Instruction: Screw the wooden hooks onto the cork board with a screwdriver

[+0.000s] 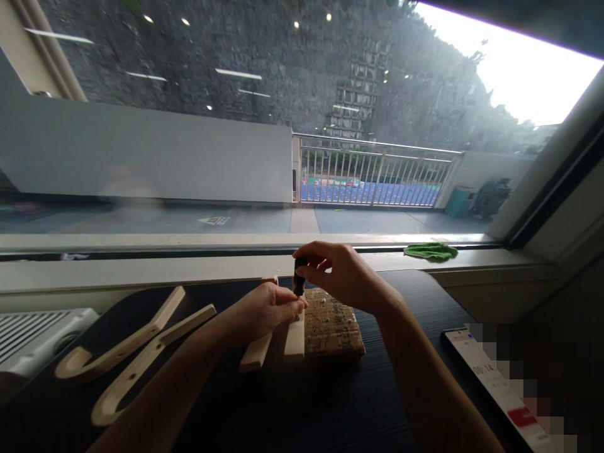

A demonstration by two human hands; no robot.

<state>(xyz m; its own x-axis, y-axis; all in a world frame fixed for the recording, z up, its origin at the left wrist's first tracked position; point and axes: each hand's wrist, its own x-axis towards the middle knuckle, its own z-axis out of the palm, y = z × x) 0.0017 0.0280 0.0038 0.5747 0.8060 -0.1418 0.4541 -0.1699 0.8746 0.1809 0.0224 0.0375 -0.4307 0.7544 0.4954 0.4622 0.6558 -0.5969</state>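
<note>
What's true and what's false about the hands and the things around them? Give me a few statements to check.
1. The right hand holds a black-handled tool. True.
2. The left hand is on the green cloth. False: it is at the tool's lower end; the cloth lies on the windowsill.
3. Two hooked wooden pieces lie on the left. True.
4. The brown block is left of the wooden bar below the hands. False: it is on the right.
</note>
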